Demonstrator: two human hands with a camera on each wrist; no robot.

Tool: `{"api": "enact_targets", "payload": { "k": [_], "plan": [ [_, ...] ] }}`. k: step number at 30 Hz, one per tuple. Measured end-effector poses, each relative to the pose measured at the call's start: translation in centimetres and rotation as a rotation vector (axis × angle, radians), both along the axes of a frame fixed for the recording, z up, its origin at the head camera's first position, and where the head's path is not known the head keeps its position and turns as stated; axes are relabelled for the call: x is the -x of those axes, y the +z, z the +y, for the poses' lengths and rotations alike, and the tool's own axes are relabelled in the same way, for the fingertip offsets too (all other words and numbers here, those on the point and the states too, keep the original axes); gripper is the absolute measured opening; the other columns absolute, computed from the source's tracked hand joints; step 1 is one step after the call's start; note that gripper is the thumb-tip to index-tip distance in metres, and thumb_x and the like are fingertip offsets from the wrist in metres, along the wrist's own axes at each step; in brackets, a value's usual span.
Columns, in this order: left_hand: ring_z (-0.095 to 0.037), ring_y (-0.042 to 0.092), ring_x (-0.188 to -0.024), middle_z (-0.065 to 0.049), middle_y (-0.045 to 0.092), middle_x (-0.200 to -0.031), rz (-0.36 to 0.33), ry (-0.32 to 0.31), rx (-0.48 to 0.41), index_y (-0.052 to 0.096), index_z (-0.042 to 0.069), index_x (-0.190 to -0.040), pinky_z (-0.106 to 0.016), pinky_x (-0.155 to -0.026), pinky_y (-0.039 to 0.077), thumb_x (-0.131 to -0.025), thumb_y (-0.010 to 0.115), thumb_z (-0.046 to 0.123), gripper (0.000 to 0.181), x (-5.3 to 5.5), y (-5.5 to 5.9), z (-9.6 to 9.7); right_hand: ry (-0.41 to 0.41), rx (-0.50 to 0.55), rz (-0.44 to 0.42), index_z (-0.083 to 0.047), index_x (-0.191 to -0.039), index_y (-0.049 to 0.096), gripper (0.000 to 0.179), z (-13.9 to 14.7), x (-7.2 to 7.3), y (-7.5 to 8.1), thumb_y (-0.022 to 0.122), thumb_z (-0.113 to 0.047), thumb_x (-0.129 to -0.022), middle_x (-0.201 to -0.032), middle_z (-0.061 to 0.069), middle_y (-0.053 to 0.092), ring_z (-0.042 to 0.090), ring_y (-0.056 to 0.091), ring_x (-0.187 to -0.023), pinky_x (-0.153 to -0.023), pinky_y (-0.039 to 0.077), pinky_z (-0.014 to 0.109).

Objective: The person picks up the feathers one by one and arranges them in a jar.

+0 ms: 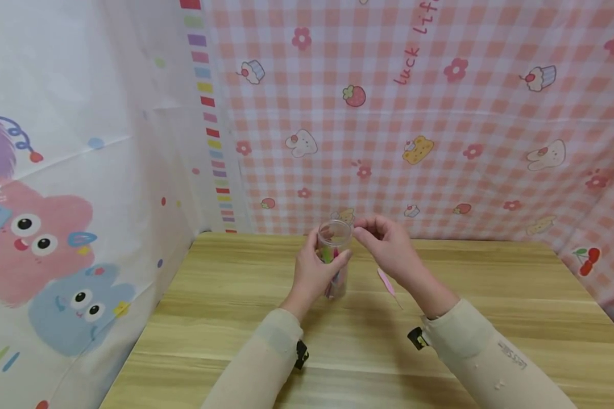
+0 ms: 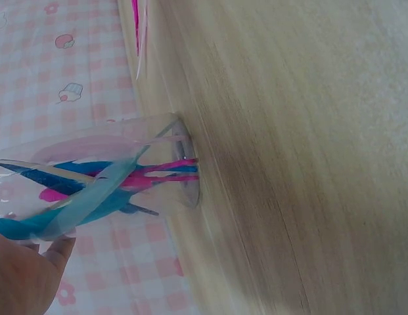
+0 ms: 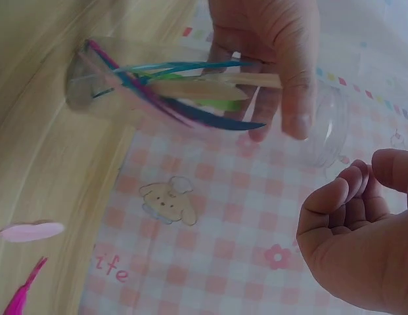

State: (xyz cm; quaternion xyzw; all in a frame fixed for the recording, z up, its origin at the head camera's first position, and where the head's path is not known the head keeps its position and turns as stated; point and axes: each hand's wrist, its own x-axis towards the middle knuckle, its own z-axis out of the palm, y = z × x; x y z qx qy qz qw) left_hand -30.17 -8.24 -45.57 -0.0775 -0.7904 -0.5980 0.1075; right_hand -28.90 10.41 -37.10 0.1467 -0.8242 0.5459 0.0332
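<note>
My left hand (image 1: 309, 272) grips a tall clear plastic jar (image 3: 332, 125) round its side, fingers on one side and thumb on the other. Inside it are several slim feather-like pieces in blue, magenta, green and cream (image 2: 105, 187), their thin stems reaching the bottom. The jar stands upright on the table with its mouth uncovered. Beside the rim is my right hand (image 1: 389, 247), its fingers curled and thumb close to the fingertips; I see nothing between them. A pale pink feather-like piece (image 1: 386, 282) with a thin stem lies on the table below the right hand.
A magenta feather-like piece (image 3: 20, 298) lies near the pink one, out of sight in the head view. The wood-grain table (image 1: 220, 341) meets a pink checked cloth (image 1: 389, 113) behind and a white printed cloth (image 1: 148, 187) at the left.
</note>
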Motion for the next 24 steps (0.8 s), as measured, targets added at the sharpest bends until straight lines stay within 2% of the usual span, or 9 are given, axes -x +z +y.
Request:
{"api": "enact_targets", "payload": {
  "k": [5,11,14,17,19,21,24],
  "plan": [
    [-0.037,0.071,-0.123,-0.013,0.068,-0.138,-0.002,-0.009,-0.004,0.05,0.025,-0.152,-0.051,-0.097,0.064,-0.092,0.085,0.043,0.071,0.0,-0.1,0.0,-0.019,-0.119,0.017,-0.002,-0.119,0.072,0.025,1.5,0.6,-1.6,0.063,-0.023,-0.11,-0.106,0.013,0.074,0.017,0.062,-0.09,-0.077,0.053,0.026],
    [-0.037,0.071,-0.126,-0.008,0.068,-0.139,-0.017,0.004,0.012,0.05,0.026,-0.152,-0.052,-0.098,0.064,-0.092,0.085,0.045,0.073,-0.2,-0.1,0.0,-0.05,-0.426,-0.085,-0.002,-0.119,0.072,0.029,4.2,2.4,-6.3,0.062,-0.027,-0.109,-0.111,0.015,0.076,0.025,0.07,-0.099,-0.085,0.06,0.04],
    [-0.038,0.07,-0.128,-0.008,0.068,-0.139,-0.026,0.002,0.011,0.05,0.025,-0.153,-0.054,-0.099,0.063,-0.091,0.085,0.045,0.073,-0.3,0.0,0.0,-0.068,-0.541,-0.167,-0.003,-0.113,0.071,0.028,5.1,3.0,-8.8,0.062,-0.029,-0.108,-0.099,0.013,0.076,0.023,0.07,-0.089,-0.078,0.06,0.04],
    [-0.039,0.069,-0.129,-0.009,0.068,-0.14,-0.027,-0.001,0.015,0.049,0.024,-0.154,-0.056,-0.101,0.062,-0.091,0.085,0.046,0.075,-0.3,-0.1,0.0,-0.095,-0.653,-0.192,-0.008,-0.098,0.07,0.029,5.6,3.4,-10.6,0.063,-0.035,-0.107,-0.082,0.006,0.07,0.02,0.063,-0.074,-0.065,0.052,0.035],
    [-0.04,0.068,-0.13,-0.012,0.067,-0.141,-0.02,-0.006,0.012,0.049,0.022,-0.155,-0.056,-0.102,0.062,-0.092,0.084,0.046,0.076,-0.2,-0.1,0.0,-0.113,-0.727,-0.167,-0.011,-0.089,0.067,0.034,5.6,3.6,-11.4,0.063,-0.04,-0.107,-0.074,0.004,0.065,0.02,0.059,-0.069,-0.059,0.047,0.034],
    [-0.041,0.068,-0.13,-0.015,0.066,-0.142,-0.011,-0.007,0.016,0.048,0.02,-0.155,-0.057,-0.102,0.061,-0.092,0.084,0.045,0.077,-0.1,-0.1,0.0,-0.136,-0.821,-0.081,-0.013,-0.079,0.063,0.039,5.3,3.9,-12.1,0.064,-0.041,-0.106,-0.071,0.003,0.062,0.02,0.057,-0.066,-0.056,0.044,0.035],
    [-0.043,0.068,-0.13,-0.018,0.066,-0.143,-0.004,-0.003,0.022,0.048,0.019,-0.155,-0.058,-0.102,0.061,-0.093,0.084,0.045,0.076,-0.1,0.0,-0.1,-0.158,-0.898,0.019,-0.012,-0.072,0.06,0.04,4.8,4.2,-12.6,0.064,-0.034,-0.105,-0.068,0.006,0.063,0.025,0.06,-0.064,-0.054,0.049,0.043]
  ]
}}
